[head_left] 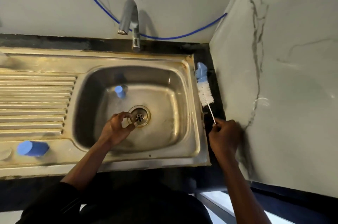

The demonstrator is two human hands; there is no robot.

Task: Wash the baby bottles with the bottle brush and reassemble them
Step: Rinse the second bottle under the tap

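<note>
With right hand (224, 136) gripping the brush (206, 95) stem, left hand (117, 128) a seemingly clear bottle (130, 121), getting ready to scrub; next, aiming bristles inside.

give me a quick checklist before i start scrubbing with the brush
1. Brush in hand: the right hand pinches the thin handle of the bottle brush: ok.
2. Bottle in the left hand: its fingers curl above the drain; something clear may sit between them: cannot tell.
3. Water running: no stream shows under the faucet: not ok.
4. Caps off and out of the way: one blue cap stands in the basin, a second blue cap lies on the drainboard: ok.
5. Soap on the bristles: cannot tell.
</note>
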